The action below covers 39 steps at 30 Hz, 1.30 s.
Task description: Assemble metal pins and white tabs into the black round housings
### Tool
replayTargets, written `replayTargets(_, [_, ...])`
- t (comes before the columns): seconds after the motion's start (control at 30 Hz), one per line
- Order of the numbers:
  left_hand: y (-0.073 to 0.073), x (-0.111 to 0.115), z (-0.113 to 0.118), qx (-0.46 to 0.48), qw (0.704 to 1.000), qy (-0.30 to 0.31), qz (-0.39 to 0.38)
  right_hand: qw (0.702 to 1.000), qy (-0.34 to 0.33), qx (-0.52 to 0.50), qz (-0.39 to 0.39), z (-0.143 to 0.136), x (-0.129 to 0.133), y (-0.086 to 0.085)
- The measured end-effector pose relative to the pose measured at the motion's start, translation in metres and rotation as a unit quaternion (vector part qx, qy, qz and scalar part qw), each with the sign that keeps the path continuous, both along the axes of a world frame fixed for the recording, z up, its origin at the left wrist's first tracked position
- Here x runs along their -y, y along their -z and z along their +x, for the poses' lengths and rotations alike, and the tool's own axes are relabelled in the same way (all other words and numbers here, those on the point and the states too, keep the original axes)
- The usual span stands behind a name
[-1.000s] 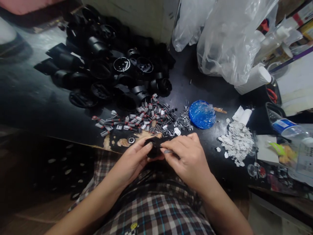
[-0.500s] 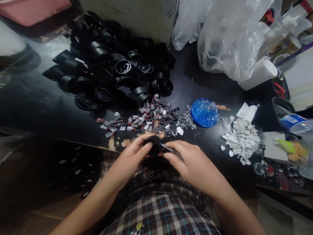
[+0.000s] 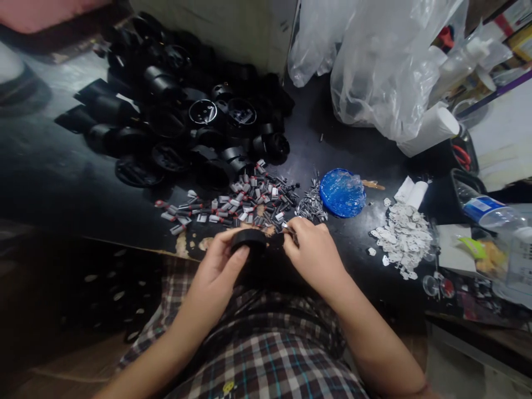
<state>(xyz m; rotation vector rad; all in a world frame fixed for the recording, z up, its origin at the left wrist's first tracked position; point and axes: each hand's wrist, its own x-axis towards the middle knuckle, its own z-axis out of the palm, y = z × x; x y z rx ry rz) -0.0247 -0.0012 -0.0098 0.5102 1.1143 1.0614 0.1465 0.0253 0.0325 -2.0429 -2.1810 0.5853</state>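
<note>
My left hand (image 3: 222,263) is closed around a black round plastic part (image 3: 248,239), thumb on its near side and fingers behind it. To its right, apart from the part, my right hand (image 3: 310,246) pinches a slim metal tool (image 3: 291,228); the fingers cover most of it. Just beyond both hands lies a pile of small grey and black pieces with red bands (image 3: 245,202). Small grey pins (image 3: 311,206) are heaped beside a blue lid (image 3: 343,193) holding a clear, glossy substance.
Many black cylindrical housings (image 3: 166,119) are piled at the back left. White flat plates (image 3: 403,238) form a heap on the right, near a white roll (image 3: 418,194). Clear plastic bags (image 3: 374,72) stand at the back. A clear bottle (image 3: 486,210) lies far right.
My right hand has drawn the metal tool away from the black part, toward the small pieces. My left hand has turned the part and shifted slightly left in view.
</note>
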Motion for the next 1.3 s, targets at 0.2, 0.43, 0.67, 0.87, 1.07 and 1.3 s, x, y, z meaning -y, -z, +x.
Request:
replayTargets(0.2, [-0.003,-0.005,0.004,0.030,1.000,0.007,-0.005,0.995,-0.038,0.086,0.018,-0.006,-0.007,0.009])
replayTargets(0.43, [-0.009,-0.009,0.006,0.146,0.981,0.077,-0.105,0.980,0.035,-0.193,-0.012,-0.001,0.008,-0.004])
replayTargets(0.67, [-0.009,-0.004,0.017,0.081,0.997,-0.002,-0.009,0.981,0.028,-0.186,0.047,-0.003,0.015,-0.003])
replayTargets(0.87, [-0.010,-0.003,0.015,0.110,0.993,0.025,-0.041,0.967,0.023,-0.236,0.091,-0.003,0.017,-0.008])
replayTargets(1.07, [-0.012,0.003,0.019,0.127,0.987,0.076,-0.062,0.972,-0.020,-0.148,0.181,-0.004,0.020,-0.005])
replayTargets(1.3, [-0.002,0.002,0.021,0.094,0.992,0.084,-0.008,0.972,-0.068,-0.090,0.206,-0.002,0.019,-0.003])
